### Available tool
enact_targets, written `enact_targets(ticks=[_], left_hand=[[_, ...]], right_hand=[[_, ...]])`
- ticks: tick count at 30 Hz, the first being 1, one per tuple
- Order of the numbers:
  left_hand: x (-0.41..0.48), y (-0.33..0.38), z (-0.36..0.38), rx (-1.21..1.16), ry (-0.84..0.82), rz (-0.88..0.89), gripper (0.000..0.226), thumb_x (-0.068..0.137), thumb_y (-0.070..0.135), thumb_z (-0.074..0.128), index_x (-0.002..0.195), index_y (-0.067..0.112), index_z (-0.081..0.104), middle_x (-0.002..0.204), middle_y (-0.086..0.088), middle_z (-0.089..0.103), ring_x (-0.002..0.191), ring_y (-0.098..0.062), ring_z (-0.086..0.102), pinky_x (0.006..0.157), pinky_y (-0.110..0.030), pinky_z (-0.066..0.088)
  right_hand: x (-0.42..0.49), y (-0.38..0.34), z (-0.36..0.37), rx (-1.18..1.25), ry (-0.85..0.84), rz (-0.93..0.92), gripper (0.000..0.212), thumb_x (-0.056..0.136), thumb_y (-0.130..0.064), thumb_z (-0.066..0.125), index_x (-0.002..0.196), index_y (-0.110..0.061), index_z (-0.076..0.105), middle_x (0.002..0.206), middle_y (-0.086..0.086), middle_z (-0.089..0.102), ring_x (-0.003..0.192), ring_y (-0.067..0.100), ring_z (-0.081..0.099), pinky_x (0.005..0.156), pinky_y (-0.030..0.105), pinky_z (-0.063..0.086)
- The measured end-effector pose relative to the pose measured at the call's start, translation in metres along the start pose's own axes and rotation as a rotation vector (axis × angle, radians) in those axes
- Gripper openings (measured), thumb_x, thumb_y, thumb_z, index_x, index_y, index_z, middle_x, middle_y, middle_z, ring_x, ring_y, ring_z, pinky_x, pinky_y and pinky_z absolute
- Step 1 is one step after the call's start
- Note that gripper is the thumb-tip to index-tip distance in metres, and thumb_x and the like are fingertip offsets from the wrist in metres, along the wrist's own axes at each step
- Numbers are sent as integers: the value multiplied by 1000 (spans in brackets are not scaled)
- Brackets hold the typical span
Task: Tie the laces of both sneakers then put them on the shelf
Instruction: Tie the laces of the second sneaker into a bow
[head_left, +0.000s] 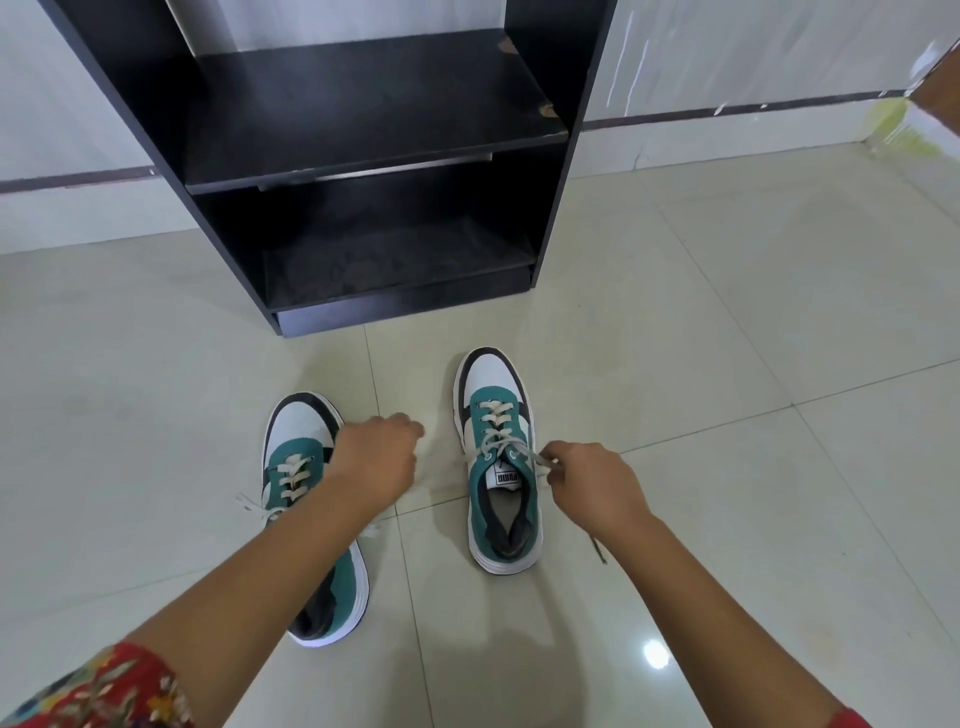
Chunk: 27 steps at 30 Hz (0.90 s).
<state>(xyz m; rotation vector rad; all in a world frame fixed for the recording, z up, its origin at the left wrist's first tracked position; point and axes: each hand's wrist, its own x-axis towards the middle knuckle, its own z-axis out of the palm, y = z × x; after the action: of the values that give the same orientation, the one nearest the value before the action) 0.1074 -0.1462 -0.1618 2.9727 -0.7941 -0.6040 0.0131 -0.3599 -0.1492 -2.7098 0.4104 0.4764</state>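
Observation:
Two teal, white and black sneakers stand on the tiled floor, toes pointing to the shelf. The right sneaker (498, 457) has loose white laces; my right hand (592, 488) pinches one lace end beside its tongue. A second lace tip lies on the floor right of its heel. The left sneaker (306, 467) is partly hidden under my left forearm, its laces untied and trailing left. My left hand (379, 457) hovers between the two shoes, fingers curled; whether it grips the blurred lace there is unclear. The black shelf unit (363, 135) stands just beyond the shoes.
The shelf has a lower compartment (400, 260) near the floor and a worn middle board above it. A white wall with a dark skirting stripe (727, 111) runs behind. Glossy cream floor tiles (727, 364) surround the shoes.

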Motion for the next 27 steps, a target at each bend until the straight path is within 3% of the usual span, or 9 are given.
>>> enact_targets(ticks=[2, 5, 8, 12, 15, 18, 21, 25, 27], left_hand=[[-2, 17, 5, -338, 82, 41, 36, 92, 30, 45, 127, 27, 51, 135, 6, 54, 115, -19, 55, 90, -36, 46], [-1, 37, 9, -530, 154, 87, 19, 89, 32, 54, 105, 24, 60, 122, 8, 60, 110, -14, 56, 89, -34, 47], [1, 37, 12, -509, 245, 104, 9, 88, 27, 56, 90, 19, 60, 106, 6, 64, 98, -15, 60, 81, -34, 49], [-2, 31, 12, -351, 348, 152, 11, 88, 27, 54, 89, 18, 59, 80, 3, 69, 72, -19, 64, 64, -31, 49], [-3, 21, 14, -269, 340, 154, 11, 89, 22, 51, 94, 16, 59, 76, -4, 69, 68, -26, 63, 60, -31, 45], [-2, 10, 14, -238, 285, 132, 22, 90, 22, 47, 107, 24, 60, 84, -1, 71, 72, -26, 64, 65, -30, 45], [-2, 22, 15, -179, 286, 168, 25, 90, 26, 44, 106, 23, 64, 93, 0, 72, 80, -25, 65, 72, -29, 41], [-3, 37, 15, -336, 317, 154, 27, 90, 39, 48, 112, 27, 56, 98, 9, 72, 91, -15, 65, 103, -35, 32], [-1, 35, 17, -302, 369, 178, 24, 89, 37, 52, 110, 28, 61, 96, 9, 72, 90, -14, 66, 107, -39, 31]], right_hand=[[0, -4, 3, -18, 42, -69, 25, 85, -19, 49, 105, -18, 63, 99, 6, 71, 91, 30, 63, 70, 33, 48], [3, -13, 4, 57, 188, -154, 25, 86, -32, 52, 105, -21, 63, 98, 0, 71, 91, 24, 64, 71, 34, 50], [7, -15, 5, 102, 189, -157, 23, 87, -40, 54, 95, -21, 65, 90, 0, 71, 85, 23, 64, 66, 33, 49], [5, -8, 5, 215, 156, -116, 20, 89, -37, 56, 95, -23, 70, 83, 1, 73, 77, 22, 66, 64, 31, 50], [4, 1, 4, 265, 113, -83, 18, 89, -30, 59, 99, -23, 72, 80, 2, 74, 74, 19, 66, 65, 27, 46], [3, 6, 2, 225, 35, -62, 20, 91, -31, 56, 98, -19, 70, 81, 4, 73, 74, 21, 64, 63, 26, 42], [2, 1, 5, 169, 12, -79, 19, 92, -26, 50, 97, -12, 61, 91, 9, 70, 80, 27, 62, 65, 32, 45], [1, -9, 6, 60, 50, -124, 20, 91, -33, 47, 97, -16, 53, 93, 7, 68, 83, 30, 62, 64, 34, 45], [2, -10, 5, -9, 84, -149, 25, 93, -40, 45, 95, -18, 54, 90, 4, 68, 82, 29, 63, 61, 33, 42]])
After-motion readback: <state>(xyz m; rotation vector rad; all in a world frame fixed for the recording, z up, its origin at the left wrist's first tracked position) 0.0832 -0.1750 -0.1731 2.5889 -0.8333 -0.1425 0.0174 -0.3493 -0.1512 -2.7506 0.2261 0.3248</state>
